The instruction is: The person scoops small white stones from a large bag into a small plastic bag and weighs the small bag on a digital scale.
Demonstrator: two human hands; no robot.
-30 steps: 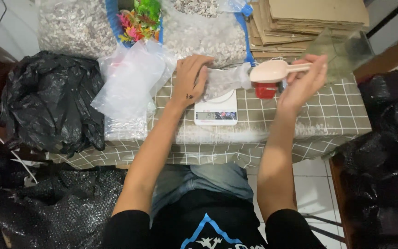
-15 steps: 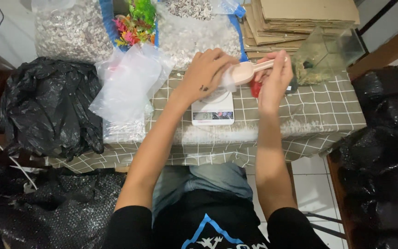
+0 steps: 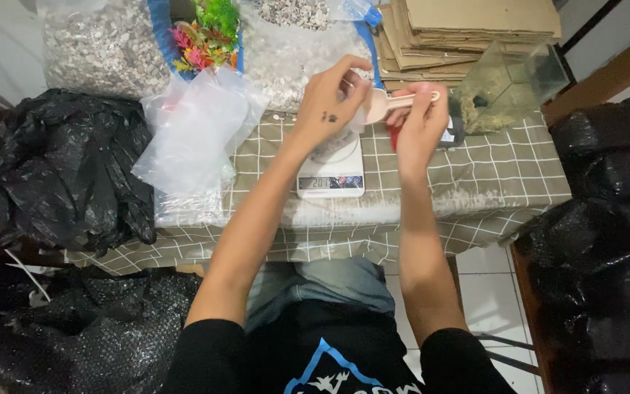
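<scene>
My right hand [image 3: 418,120] grips the handle of a pale plastic scoop [image 3: 382,103], whose bowl points left toward my left hand [image 3: 329,102]. That hand holds open the top of a small clear bag [image 3: 333,146] with gravel in it; the bag stands on a white digital kitchen scale [image 3: 331,177] with a lit display. The scoop's bowl is level with the bag's mouth, touching my left fingers. A red object [image 3: 394,136] is mostly hidden behind my right hand.
A pile of empty clear bags [image 3: 195,135] lies left of the scale on the checked tablecloth [image 3: 490,175]. Big sacks of pale gravel [image 3: 96,47], colourful plastic plants [image 3: 205,33], flattened cardboard [image 3: 475,29] and a small glass tank [image 3: 508,87] stand behind. Black bags [image 3: 60,168] flank both sides.
My right hand swung the scoop left from above the red object to my left hand. My left hand lifted from the scale to hold the bag's mouth. The view tilted slightly.
</scene>
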